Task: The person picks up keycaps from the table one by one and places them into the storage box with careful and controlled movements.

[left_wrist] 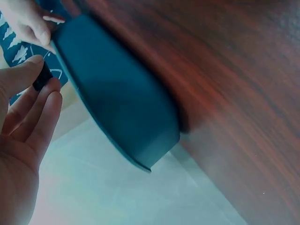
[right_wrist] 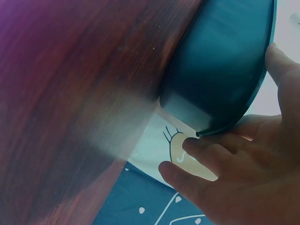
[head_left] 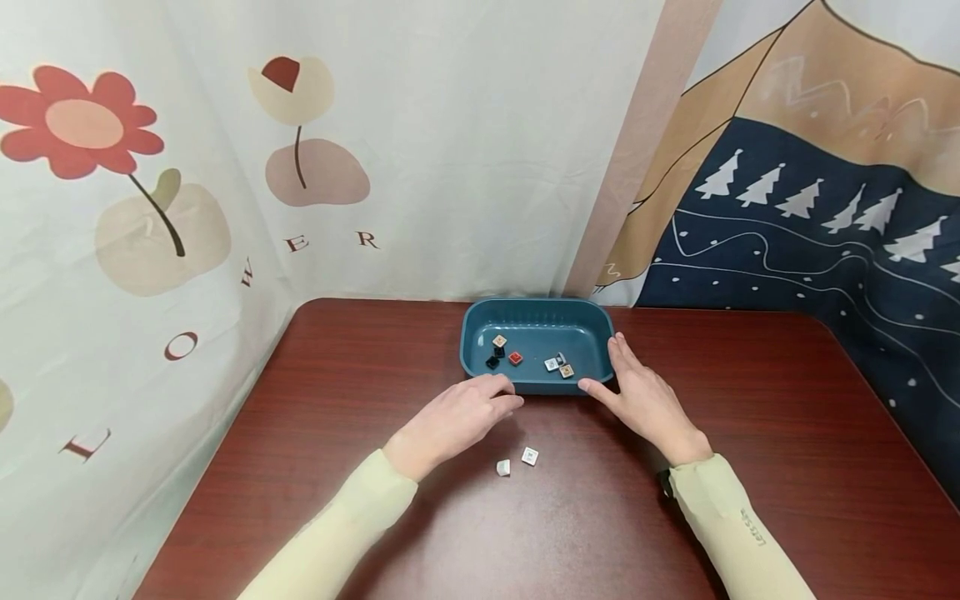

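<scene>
A dark blue plastic bin [head_left: 551, 388] stands at the far side of the table. Just over its near left edge is my left hand [head_left: 457, 421]; thumb and fingertips pinch a small black keycap [left_wrist: 43, 77], which the head view hides. My right hand [head_left: 648, 406] rests on the bin's right front corner, thumb at the near rim and straight fingers along the right end. Inside lie several loose keycaps, among them a red keycap [head_left: 515, 358], a black keycap [head_left: 492, 362] and a white keycap [head_left: 552, 365]. Two white keycaps [head_left: 530, 456] sit on the table between my forearms.
The reddish-brown wooden table [head_left: 787, 467] has rounded far corners. Behind it hangs a white curtain [head_left: 465, 150] printed with flowers and letters. At the right is a navy and tan cloth [head_left: 810, 225] with trees on it.
</scene>
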Available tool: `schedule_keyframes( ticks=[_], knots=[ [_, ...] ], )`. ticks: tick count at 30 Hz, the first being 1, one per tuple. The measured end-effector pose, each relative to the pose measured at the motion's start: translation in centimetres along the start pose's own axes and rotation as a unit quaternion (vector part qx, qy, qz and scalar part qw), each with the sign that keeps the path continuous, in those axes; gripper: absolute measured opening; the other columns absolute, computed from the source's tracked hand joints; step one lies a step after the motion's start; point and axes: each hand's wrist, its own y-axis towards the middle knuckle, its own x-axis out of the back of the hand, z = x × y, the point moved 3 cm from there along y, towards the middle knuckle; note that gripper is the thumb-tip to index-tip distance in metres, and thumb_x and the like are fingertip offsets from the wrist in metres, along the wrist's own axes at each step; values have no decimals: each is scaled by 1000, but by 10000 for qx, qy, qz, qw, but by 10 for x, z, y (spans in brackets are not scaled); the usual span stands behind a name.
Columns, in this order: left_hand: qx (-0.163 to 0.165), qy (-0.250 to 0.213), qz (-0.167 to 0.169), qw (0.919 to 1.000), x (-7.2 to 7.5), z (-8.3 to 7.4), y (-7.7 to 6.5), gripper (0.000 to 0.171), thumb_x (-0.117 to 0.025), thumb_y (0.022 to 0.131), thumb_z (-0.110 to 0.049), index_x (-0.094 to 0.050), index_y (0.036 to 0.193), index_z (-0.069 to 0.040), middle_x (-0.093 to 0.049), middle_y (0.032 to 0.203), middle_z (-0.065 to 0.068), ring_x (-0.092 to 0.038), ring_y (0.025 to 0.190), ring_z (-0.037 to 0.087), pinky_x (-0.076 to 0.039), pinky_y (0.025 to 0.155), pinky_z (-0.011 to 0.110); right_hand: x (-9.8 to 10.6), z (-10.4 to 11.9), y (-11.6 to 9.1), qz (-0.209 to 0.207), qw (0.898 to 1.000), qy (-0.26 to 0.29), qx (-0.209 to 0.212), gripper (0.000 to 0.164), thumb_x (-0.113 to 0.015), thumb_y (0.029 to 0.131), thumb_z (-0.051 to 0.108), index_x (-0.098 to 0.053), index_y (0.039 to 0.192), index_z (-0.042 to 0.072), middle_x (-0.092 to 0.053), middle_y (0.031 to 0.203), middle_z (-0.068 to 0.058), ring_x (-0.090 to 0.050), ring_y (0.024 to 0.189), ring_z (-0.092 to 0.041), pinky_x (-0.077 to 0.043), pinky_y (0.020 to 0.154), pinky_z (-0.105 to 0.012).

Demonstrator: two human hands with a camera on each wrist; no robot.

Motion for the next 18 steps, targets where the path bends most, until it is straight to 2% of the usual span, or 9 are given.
schedule_keyframes(
  ticks=[10,18],
  knots=[
    [-205,169,-803,9964,8,7,5,29,-80,91,-4,-78,119,-8,-67,110,3,-64,99,17,-55,84,23,0,-1,0,-28,10000,23,12,103,-57,98,67,-24,159,-10,-21,166,-29,-37,144,-51,-38,112,-62],
    [-208,-26,-1056,9942,9,13,13,28,-77,93,-3,-76,121,-8,-67,119,11,-66,110,22,-54,95,27,0,0,0,-24,10000,30,12,103,-57,98,67,-24,159,-9,-21,166,-28,-36,145,-51,-37,112,-63]
  ],
)
